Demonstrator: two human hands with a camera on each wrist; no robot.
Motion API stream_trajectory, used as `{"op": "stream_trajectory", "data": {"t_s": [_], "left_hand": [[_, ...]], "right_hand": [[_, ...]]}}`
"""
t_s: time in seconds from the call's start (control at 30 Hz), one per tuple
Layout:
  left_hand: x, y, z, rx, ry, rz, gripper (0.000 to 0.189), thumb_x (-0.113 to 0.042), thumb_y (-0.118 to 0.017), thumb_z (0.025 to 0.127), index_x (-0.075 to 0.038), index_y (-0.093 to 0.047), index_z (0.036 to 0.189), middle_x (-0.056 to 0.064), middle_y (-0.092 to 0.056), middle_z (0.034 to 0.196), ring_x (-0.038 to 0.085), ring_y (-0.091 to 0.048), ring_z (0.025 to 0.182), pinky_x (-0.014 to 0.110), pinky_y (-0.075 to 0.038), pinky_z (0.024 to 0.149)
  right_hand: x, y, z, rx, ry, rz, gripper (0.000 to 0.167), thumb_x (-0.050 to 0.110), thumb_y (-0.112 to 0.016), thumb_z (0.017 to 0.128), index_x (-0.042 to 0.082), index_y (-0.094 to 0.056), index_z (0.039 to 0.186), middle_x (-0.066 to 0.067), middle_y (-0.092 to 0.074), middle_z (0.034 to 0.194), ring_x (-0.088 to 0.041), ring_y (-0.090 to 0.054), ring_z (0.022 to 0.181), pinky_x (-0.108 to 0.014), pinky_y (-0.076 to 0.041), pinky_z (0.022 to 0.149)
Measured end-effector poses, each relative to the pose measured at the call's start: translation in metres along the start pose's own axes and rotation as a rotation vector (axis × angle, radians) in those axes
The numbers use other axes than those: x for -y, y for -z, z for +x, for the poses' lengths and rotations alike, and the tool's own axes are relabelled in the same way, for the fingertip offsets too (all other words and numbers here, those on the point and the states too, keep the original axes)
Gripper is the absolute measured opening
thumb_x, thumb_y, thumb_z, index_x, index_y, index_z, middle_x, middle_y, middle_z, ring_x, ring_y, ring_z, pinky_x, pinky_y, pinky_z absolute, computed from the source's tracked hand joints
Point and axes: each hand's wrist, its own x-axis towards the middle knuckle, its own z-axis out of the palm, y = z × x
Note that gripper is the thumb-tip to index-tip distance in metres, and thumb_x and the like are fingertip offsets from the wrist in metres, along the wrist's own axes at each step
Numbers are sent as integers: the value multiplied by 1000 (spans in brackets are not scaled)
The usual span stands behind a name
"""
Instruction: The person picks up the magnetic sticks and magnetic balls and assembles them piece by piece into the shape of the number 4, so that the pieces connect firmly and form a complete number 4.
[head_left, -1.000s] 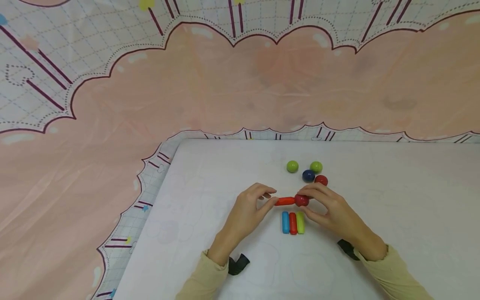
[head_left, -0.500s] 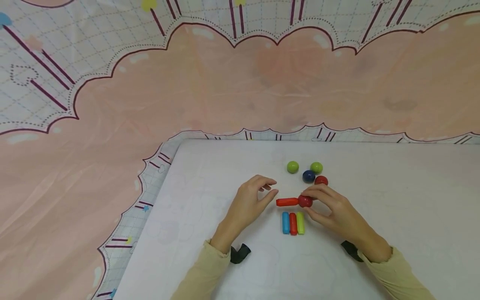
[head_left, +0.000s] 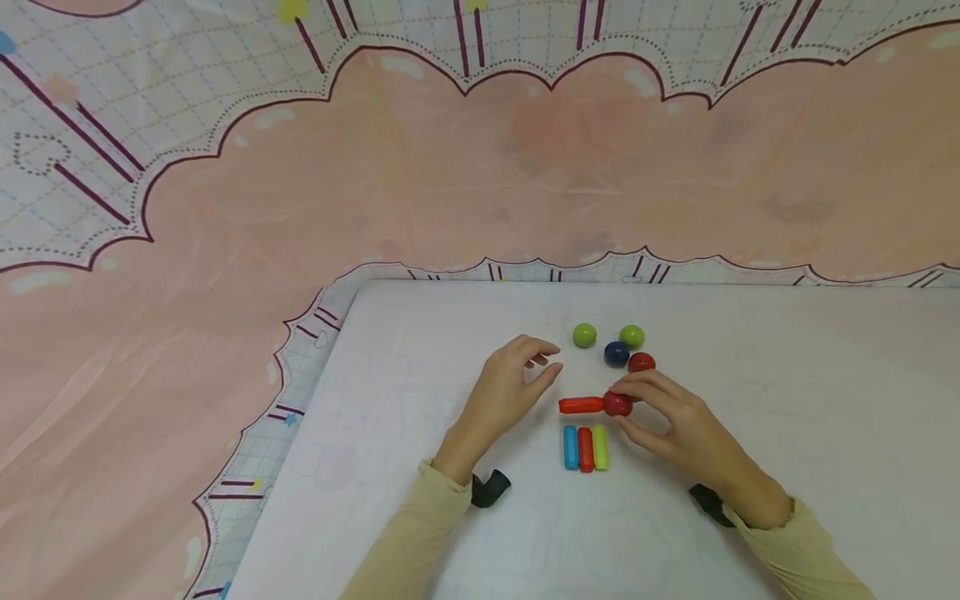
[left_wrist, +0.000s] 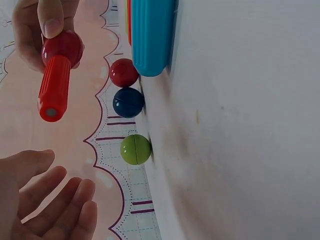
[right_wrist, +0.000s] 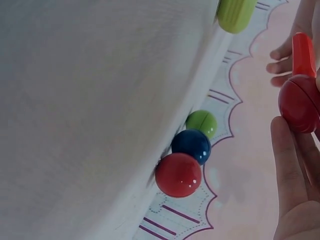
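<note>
My right hand [head_left: 678,421] pinches a dark red ball [head_left: 618,404] between thumb and fingers. From the ball's left side sticks out an orange-red ribbed stick [head_left: 581,406], joined end-on to it; in the left wrist view a small grey disc [left_wrist: 51,113] shows in the stick's free end. Apart from the stick, to its upper left, my left hand [head_left: 502,392] hovers with loosely bent fingers and holds nothing. Just below the held pair lie a blue stick [head_left: 571,448], a red stick [head_left: 586,450] and a yellow-green stick [head_left: 600,448], side by side on the white table [head_left: 420,367].
Beyond the hands lie two green balls, the left one [head_left: 584,336] apart and the right one [head_left: 632,336] near a dark blue ball [head_left: 617,354]. Another red ball [head_left: 642,363] sits close to my right fingers. A patterned peach cloth [head_left: 480,183] hangs behind the table.
My left hand has let go of the orange-red stick and moved up and away from it. The right hand has shifted slightly right with the ball and attached stick.
</note>
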Motion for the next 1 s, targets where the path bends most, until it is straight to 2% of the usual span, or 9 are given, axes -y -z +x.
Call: {"op": "stream_trajectory", "data": {"t_s": [0.2, 0.47, 0.67, 0.83, 1.0], "left_hand": [[0, -3, 12, 0, -13, 15, 27, -21, -70, 94, -8, -69, 118, 7, -69, 113, 18, -64, 99, 31, -56, 88], [1, -9, 26, 19, 16, 48, 29, -22, -70, 94, -11, -68, 121, 4, -69, 115, 15, -64, 100, 25, -55, 88], [6, -14, 36, 22, 21, 62, 30, -23, -69, 95, -10, -67, 122, 3, -69, 115, 14, -64, 100, 24, -54, 88], [11, -19, 42, 27, 33, 76, 31, -23, -70, 94, -11, -67, 123, 2, -69, 115, 14, -64, 100, 24, -54, 89], [12, -23, 48, 49, 51, 59, 33, -23, -70, 94, -11, -66, 125, 3, -68, 117, 14, -63, 102, 25, -53, 90]], "right_hand": [[-2, 2, -1, 5, -11, 3, 51, 1, -90, 67, 10, -69, 113, 1, -64, 112, -15, -63, 97, 1, -38, 92], [-6, 6, -2, 1, -10, -4, 52, 0, -90, 66, 9, -69, 113, 2, -64, 110, -14, -64, 95, 0, -39, 91], [-6, 8, -4, -1, -26, -3, 52, 0, -90, 66, 10, -69, 113, 3, -64, 108, -13, -64, 94, -3, -43, 90], [-7, 10, -6, -6, -12, 5, 53, -2, -90, 66, 10, -69, 113, 3, -64, 108, -13, -64, 93, 0, -39, 91], [-8, 12, -7, -12, 13, 19, 56, -6, -89, 64, 10, -69, 115, 2, -64, 110, -12, -63, 94, -2, -41, 93]]}}
